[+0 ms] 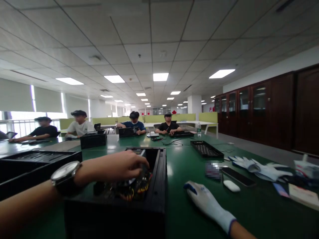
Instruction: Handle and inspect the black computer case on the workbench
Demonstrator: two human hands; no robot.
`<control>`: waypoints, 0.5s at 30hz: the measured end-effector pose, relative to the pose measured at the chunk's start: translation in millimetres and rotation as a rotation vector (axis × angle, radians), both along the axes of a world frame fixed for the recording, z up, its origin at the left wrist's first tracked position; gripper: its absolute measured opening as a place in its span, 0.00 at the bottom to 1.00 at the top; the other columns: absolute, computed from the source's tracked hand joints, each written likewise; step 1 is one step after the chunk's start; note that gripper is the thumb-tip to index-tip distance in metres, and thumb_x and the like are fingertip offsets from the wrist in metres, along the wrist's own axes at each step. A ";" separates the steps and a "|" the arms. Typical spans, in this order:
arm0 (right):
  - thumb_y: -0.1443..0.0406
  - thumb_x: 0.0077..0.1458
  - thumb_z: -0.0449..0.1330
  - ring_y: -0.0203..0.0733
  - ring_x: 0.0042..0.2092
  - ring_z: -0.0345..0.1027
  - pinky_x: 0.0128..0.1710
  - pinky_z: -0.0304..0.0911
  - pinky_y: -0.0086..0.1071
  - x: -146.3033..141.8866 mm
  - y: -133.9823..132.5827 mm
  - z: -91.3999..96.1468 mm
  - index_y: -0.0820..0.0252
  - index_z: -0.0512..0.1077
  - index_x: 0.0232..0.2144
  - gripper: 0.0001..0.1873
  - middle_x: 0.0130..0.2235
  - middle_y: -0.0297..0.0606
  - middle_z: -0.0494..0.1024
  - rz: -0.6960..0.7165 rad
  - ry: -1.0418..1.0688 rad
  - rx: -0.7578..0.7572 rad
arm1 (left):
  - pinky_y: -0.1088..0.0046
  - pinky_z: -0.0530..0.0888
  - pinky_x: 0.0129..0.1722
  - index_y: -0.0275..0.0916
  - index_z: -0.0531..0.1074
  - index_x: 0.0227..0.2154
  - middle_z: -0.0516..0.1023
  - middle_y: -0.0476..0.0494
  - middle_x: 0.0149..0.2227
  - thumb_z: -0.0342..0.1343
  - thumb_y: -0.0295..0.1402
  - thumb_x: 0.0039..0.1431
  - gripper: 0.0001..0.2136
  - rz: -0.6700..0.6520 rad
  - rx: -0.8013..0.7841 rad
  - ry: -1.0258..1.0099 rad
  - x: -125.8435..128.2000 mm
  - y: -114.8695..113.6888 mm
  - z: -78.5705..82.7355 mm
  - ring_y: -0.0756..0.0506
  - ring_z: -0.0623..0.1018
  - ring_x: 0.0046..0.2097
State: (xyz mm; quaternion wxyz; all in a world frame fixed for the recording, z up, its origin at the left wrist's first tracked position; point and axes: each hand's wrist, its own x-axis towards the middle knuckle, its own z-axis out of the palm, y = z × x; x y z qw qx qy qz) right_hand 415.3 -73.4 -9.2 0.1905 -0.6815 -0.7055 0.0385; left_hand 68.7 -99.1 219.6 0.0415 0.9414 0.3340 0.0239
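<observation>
My left hand, bare and with a watch at the wrist, reaches across a black computer case that stands open at the top. Its fingers bend down inside, beside a grey metal part; their tips are hidden, so what they grip cannot be made out. Below them lie cables in yellow, red and black. To the right of the case, my right hand rests on the green table in a white glove with blue on the palm side. Its fingers are curled, and whatever is in them is hidden.
Another black case stands at left. On the right lie a black perforated panel, a phone, a white mouse-like object, gloves and a cup. Several people sit across the green table.
</observation>
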 end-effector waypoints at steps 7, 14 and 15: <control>0.67 0.50 0.55 0.48 0.57 0.70 0.58 0.64 0.38 18.6 4.3 14.8 0.54 0.62 0.66 0.38 0.60 0.44 0.72 0.097 0.362 -0.157 | 0.45 0.72 0.55 0.45 0.64 0.64 0.72 0.30 0.57 0.67 0.44 0.51 0.37 -0.159 0.146 0.480 -6.5 103.4 -64.5 0.27 0.73 0.57; 0.56 0.56 0.59 0.56 0.63 0.64 0.64 0.57 0.45 32.6 -3.7 4.0 0.55 0.71 0.60 0.30 0.62 0.47 0.71 0.112 0.265 -0.080 | 0.40 0.71 0.52 0.58 0.58 0.65 0.65 0.32 0.62 0.74 0.45 0.35 0.51 0.052 0.069 0.539 -21.4 122.2 -107.9 0.22 0.72 0.57; 0.55 0.56 0.60 0.56 0.62 0.65 0.62 0.60 0.43 33.0 -0.3 3.7 0.54 0.73 0.58 0.28 0.61 0.46 0.72 0.141 0.276 -0.021 | 0.42 0.73 0.51 0.57 0.58 0.65 0.65 0.32 0.61 0.75 0.44 0.33 0.52 0.085 0.036 0.519 -21.5 121.8 -108.0 0.22 0.74 0.56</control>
